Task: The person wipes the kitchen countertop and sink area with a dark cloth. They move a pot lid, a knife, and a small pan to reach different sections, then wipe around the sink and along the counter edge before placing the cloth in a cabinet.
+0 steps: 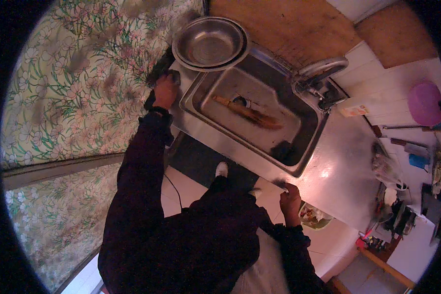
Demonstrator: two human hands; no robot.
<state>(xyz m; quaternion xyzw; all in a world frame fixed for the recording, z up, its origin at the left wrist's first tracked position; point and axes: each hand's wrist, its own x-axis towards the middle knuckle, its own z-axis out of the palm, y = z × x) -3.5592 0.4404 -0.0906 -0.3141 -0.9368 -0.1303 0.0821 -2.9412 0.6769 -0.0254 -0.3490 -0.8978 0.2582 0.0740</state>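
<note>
My left hand [166,91] is at the left end of the steel counter, against a dark object [174,76] too blurred to name; its grip is unclear. My right hand [290,196] hangs by the counter's front edge, fingers curled, with a small dark shape near its fingertips. Between them is a stainless steel sink [242,145]. A brush-like tool with tan bristles [262,119] lies in it beside the drain [239,101]. A dark lump [283,150] rests in the sink's near right corner. Stacked steel basins [210,44] stand over its far left corner.
A curved faucet [321,68] stands behind the sink. Flowered panels [70,84] rise at left. A plastic bag [387,167] and kitchen items crowd the counter's right end. Below the counter is a bin holding waste [316,217]. A dark mat [202,156] and a cable [174,187] lie on the floor.
</note>
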